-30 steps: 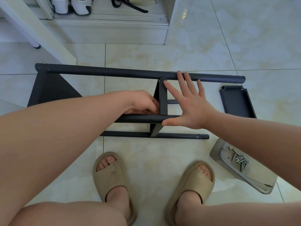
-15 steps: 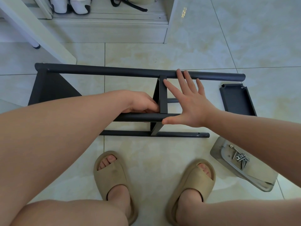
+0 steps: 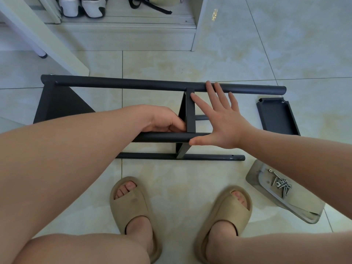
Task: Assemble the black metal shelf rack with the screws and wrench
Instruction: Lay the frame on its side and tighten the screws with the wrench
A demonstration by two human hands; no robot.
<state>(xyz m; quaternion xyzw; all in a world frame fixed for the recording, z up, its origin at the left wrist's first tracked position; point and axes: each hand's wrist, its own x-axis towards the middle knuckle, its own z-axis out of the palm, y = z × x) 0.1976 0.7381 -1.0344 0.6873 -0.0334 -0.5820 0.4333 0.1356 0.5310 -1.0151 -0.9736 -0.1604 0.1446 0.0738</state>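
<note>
On the floor by my feet, the rack (image 3: 122, 83) lies half built. My left hand (image 3: 167, 122) grips its middle shelf (image 3: 190, 115), and my right hand (image 3: 221, 121) presses flat, fingers spread. A loose shelf (image 3: 276, 117) and the screws (image 3: 282, 185) lie unused at right.

Left hand (image 3: 165, 121) curled; right hand (image 3: 222, 123) flat, splayed; arms extended.

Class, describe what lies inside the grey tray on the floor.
A pile of screws and what looks like a small wrench lie in the tray. The right forearm covers its far edge.
</note>
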